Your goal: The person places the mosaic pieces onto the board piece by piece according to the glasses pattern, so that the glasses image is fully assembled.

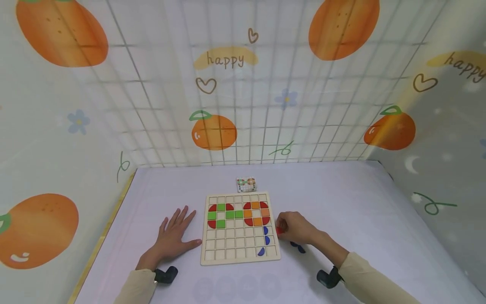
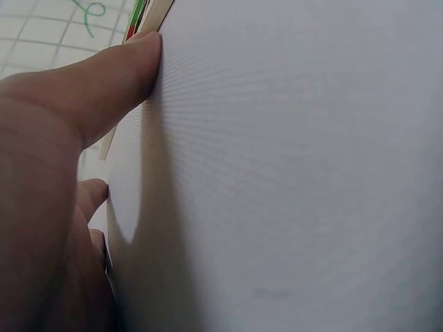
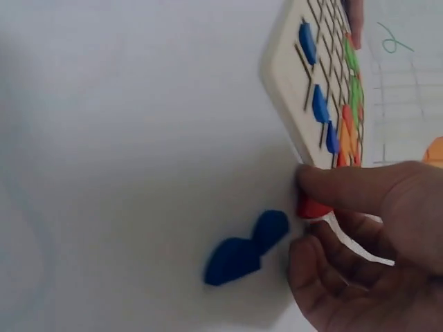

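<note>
A pale wooden grid board [image 1: 240, 258] lies on the table, with red, green and orange pieces set in its upper cells. Three blue pieces [image 1: 261, 251] sit in cells toward its right side. My right hand [image 1: 298, 228] is at the board's right edge and pinches a red piece [image 3: 315, 207] between thumb and fingers. Under that hand, two blue pieces [image 3: 235, 261] lie loose on the table. My left hand [image 1: 174, 236] rests on the table with fingers spread, its thumb tip right at the board's left edge.
Behind the board lies a small card [image 1: 246, 184] with a coloured pattern printed on it. The white table [image 1: 322, 185] ends at a curtain [image 1: 262, 139] printed with oranges, which also hangs at both sides.
</note>
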`<state>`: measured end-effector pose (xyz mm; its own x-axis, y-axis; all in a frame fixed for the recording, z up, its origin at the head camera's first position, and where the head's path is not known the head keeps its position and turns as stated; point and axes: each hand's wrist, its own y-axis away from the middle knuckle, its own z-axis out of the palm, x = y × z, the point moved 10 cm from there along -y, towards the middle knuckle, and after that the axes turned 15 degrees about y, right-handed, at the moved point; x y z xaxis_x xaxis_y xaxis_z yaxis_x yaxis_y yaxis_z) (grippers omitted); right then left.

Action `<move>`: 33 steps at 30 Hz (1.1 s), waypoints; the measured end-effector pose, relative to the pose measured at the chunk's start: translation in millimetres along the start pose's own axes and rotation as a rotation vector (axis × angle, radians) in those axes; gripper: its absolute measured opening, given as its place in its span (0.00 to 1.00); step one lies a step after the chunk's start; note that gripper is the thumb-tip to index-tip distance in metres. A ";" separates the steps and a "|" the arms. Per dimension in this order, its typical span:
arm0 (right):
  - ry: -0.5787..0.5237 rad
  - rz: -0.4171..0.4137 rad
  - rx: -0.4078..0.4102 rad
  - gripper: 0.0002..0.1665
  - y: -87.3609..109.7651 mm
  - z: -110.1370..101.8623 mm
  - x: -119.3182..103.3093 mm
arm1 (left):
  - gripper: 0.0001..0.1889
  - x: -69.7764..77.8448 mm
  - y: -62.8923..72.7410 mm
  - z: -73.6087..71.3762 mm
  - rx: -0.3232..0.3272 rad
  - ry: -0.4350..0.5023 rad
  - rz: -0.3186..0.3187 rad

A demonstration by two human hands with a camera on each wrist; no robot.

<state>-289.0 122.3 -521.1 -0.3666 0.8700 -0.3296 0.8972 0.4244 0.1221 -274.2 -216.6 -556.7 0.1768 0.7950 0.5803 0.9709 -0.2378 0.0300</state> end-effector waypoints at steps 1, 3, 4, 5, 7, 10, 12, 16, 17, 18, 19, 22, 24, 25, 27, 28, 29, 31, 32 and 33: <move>-0.002 -0.010 -0.004 0.11 -1.1 -1.4 -0.4 | 0.53 -0.4 0.2 0.3 0.000 0.001 0.000; -0.007 -0.011 0.005 0.12 -4.0 -6.8 -0.6 | 0.53 -0.2 0.7 0.1 0.001 0.004 0.000; -0.010 -0.007 0.017 0.11 -5.6 -10.6 -0.3 | 0.53 -0.6 0.6 0.7 -0.001 0.003 -0.001; -0.020 -0.008 0.034 0.10 -7.2 -15.0 -0.9 | 0.54 -0.4 0.6 0.9 -0.001 0.001 0.000; -0.056 -0.013 0.080 0.09 -12.0 -23.6 -3.8 | 0.54 -0.5 0.7 1.2 0.000 0.001 0.002; -0.157 -0.051 0.135 0.06 -22.1 -30.9 -14.8 | 0.54 -1.0 0.9 0.1 -0.001 -0.005 -0.002; -0.251 -0.084 0.147 0.06 -29.6 -31.4 -24.5 | 0.54 -1.0 1.0 -0.3 -0.001 -0.004 -0.005; -0.434 -0.093 0.126 0.08 -43.8 -26.6 -41.1 | 0.54 -1.5 1.3 0.7 -0.006 -0.010 -0.013; -0.468 -0.093 0.121 0.07 -46.7 -25.4 -45.3 | 0.54 -0.7 1.3 0.3 -0.002 -0.003 -0.006; -0.494 -0.092 0.115 0.07 -49.7 -23.5 -49.2 | 0.53 0.3 1.4 -0.2 0.002 0.002 0.003; -0.509 -0.097 0.112 0.07 -52.4 -21.7 -53.5 | 0.53 1.2 1.9 -1.0 0.007 0.007 0.009; -0.495 -0.125 0.117 0.05 -58.9 -15.9 -66.4 | 0.52 2.8 2.5 -2.8 0.021 0.018 0.030; -0.455 -0.146 0.131 0.06 -62.2 -10.8 -73.7 | 0.52 3.3 2.3 -2.9 0.022 0.023 0.037; -0.429 -0.158 0.143 0.07 -63.5 -8.4 -77.3 | 0.52 2.8 1.9 -2.6 0.019 0.022 0.036; -0.386 -0.179 0.154 0.08 -65.7 -2.4 -84.7 | 0.52 1.8 1.1 -1.8 0.015 0.019 0.032; -0.363 -0.191 0.161 0.08 -66.6 0.7 -88.6 | 0.52 1.3 0.8 -1.5 0.013 0.017 0.029; -0.344 -0.187 0.159 0.07 -68.2 4.8 -91.1 | 0.52 1.1 0.8 -1.5 0.013 0.019 0.027; -0.309 -0.169 0.152 0.05 -70.5 11.5 -95.7 | 0.52 0.4 0.8 -1.7 0.014 0.022 0.022; -0.297 -0.154 0.145 0.04 -71.4 14.6 -97.5 | 0.52 0.3 1.1 -2.0 0.016 0.023 0.022; -0.282 -0.138 0.142 0.04 -72.3 16.9 -99.0 | 0.52 -0.4 1.2 -1.9 0.017 0.021 0.021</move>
<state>-313.4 1.3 -513.1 -0.4223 0.6948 -0.5822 0.8765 0.4768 -0.0667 -273.3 -218.2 -555.3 0.1934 0.7779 0.5979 0.9697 -0.2444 0.0043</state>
